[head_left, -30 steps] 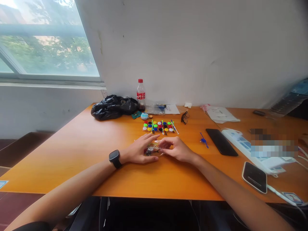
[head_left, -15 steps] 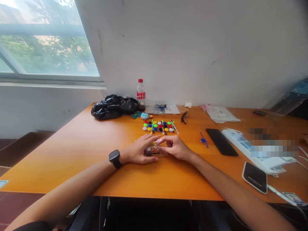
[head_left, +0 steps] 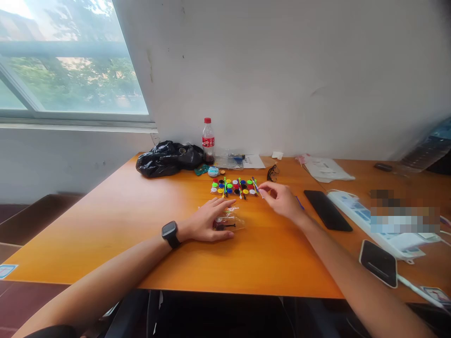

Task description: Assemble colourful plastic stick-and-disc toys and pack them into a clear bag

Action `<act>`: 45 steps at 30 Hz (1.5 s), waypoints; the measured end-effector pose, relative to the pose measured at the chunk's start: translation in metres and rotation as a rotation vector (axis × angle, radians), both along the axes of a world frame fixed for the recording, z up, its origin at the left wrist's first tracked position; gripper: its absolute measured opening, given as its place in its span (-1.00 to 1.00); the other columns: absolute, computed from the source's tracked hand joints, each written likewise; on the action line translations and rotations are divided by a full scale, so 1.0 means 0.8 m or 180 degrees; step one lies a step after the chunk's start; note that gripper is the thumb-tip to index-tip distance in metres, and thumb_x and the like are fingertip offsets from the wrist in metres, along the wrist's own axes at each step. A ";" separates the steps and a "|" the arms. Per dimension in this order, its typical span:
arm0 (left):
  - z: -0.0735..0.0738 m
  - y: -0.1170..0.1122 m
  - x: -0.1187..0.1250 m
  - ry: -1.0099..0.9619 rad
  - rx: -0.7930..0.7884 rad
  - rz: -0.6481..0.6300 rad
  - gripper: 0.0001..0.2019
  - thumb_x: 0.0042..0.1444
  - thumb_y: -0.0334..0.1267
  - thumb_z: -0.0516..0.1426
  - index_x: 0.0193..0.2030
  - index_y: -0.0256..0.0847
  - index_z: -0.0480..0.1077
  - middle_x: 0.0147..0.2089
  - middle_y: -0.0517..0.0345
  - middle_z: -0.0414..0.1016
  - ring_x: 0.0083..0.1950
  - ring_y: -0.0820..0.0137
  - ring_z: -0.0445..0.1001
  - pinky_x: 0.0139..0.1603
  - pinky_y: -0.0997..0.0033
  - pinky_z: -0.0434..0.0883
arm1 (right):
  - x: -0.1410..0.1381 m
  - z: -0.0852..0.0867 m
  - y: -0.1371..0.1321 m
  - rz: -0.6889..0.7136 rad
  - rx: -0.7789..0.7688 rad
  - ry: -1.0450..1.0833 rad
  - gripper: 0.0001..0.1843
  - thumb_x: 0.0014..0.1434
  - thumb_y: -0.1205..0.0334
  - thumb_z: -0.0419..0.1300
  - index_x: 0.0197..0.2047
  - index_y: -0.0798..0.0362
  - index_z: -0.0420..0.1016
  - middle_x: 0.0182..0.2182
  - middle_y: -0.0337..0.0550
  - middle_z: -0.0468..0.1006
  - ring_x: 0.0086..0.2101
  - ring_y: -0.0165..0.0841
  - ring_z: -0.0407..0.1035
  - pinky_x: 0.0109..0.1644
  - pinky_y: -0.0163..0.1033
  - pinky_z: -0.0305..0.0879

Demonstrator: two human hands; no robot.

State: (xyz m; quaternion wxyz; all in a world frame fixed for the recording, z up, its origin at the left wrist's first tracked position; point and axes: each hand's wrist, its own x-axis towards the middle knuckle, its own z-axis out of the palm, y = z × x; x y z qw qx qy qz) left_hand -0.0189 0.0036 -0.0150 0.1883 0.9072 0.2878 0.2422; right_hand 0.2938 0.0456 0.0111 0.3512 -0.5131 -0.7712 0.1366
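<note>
Laying out coloured pieces (head_left: 234,186), we judged; precise aim needed.
Left hand (head_left: 207,223), released, pinned clear bag (head_left: 235,219); right hand (head_left: 282,201), grip unclear, hovered beyond it.

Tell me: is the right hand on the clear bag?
No, the right hand is by the coloured discs; only the left hand touches the clear bag.
</note>
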 end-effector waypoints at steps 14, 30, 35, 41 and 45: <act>-0.003 0.001 -0.002 0.0018 -0.0038 0.0007 -0.09 0.23 0.22 0.27 0.59 -0.09 0.06 0.40 -0.22 0.33 0.39 -0.12 0.33 0.40 -0.19 0.34 | 0.128 -0.001 0.051 -0.1204 -0.1319 -0.1248 -0.93 0.11 0.35 0.33 -0.41 0.08 0.62 -0.41 -0.03 0.70 -0.40 -0.26 0.56 -0.34 -0.26 0.29; -0.004 0.002 0.001 -0.0123 0.0033 0.0042 -0.10 0.22 0.20 0.29 0.56 -0.09 0.07 0.35 -0.21 0.34 0.32 -0.05 0.38 0.33 -0.12 0.40 | -0.028 0.001 -0.016 0.0626 -0.2090 0.2224 -0.49 -0.12 -0.04 0.64 -0.26 0.10 0.60 -0.34 -0.11 0.66 -0.30 -0.25 0.65 -0.10 -0.12 0.66; -0.004 0.002 0.001 -0.0136 0.0064 0.0026 -0.10 0.22 0.18 0.29 0.57 -0.09 0.07 0.41 -0.22 0.30 0.39 -0.08 0.33 0.39 -0.15 0.35 | -0.063 -0.018 -0.037 0.0711 -0.2220 0.2557 -0.52 -0.13 -0.01 0.65 -0.30 0.08 0.58 -0.34 -0.22 0.60 -0.29 -0.26 0.66 -0.09 -0.14 0.67; 0.000 0.002 0.002 -0.0161 0.0040 0.0043 -0.12 0.21 0.16 0.30 0.55 -0.08 0.09 0.30 -0.20 0.37 0.28 -0.05 0.41 0.30 -0.12 0.42 | -0.083 -0.023 -0.049 0.0453 -0.2208 0.2917 -0.52 -0.19 0.01 0.67 -0.33 0.07 0.60 -0.31 -0.22 0.61 -0.32 -0.31 0.63 -0.14 -0.19 0.65; -0.002 0.002 0.001 -0.0173 0.0016 0.0039 -0.11 0.23 0.17 0.29 0.57 -0.08 0.07 0.38 -0.21 0.32 0.35 -0.06 0.36 0.37 -0.12 0.38 | -0.078 -0.022 -0.044 0.0159 -0.2310 0.3052 -0.55 -0.22 0.09 0.67 -0.33 0.06 0.62 -0.35 -0.15 0.66 -0.34 -0.28 0.63 -0.27 -0.26 0.60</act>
